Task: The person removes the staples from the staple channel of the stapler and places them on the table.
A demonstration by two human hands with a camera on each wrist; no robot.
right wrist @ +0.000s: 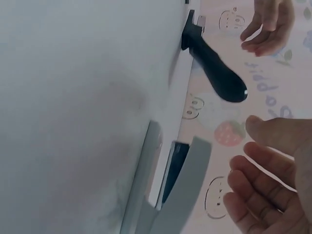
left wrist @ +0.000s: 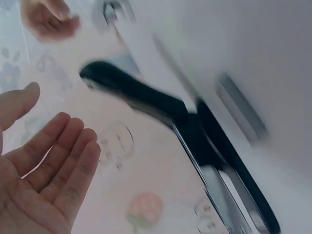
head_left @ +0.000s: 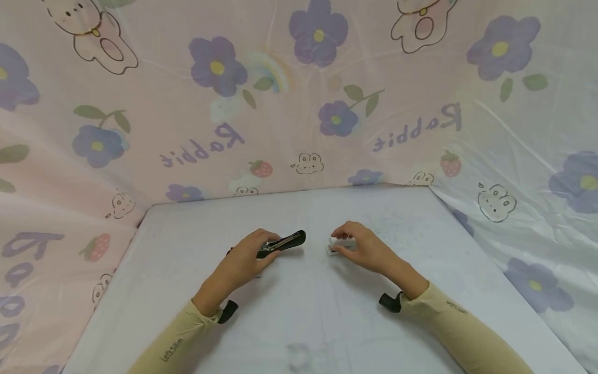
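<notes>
- Cloth printed with purple flowers, rabbits and strawberries hangs at the left, behind the far edge and at the right of the white table.
- Left sleeve, pale olive with small lettering, slants in over the table's left part; a left black fitting sits at its cuff.
- Left hand hovers by the black stapler, fingers straight, thumb spread, grasping nothing; the left-wrist view shows a gap between them.
- Small grey bar, blurred, lies on the table just beside the black stapler.
- Black stapler itself stands left of the table's middle, well in from the left edge. It is opened out at the hinge: one arm tilts up off the table toward the right, bright metal showing.
- Grey stapler lies right of the middle, apart from the black one, well in from the right edge. Its arms gape at the left end, a dark part between them.
- Right hand hangs by the grey stapler, fingers loosely bent, gripping nothing; the right-wrist view shows space between.
- Right sleeve matches the left one; a right black fitting juts from its cuff.
</notes>
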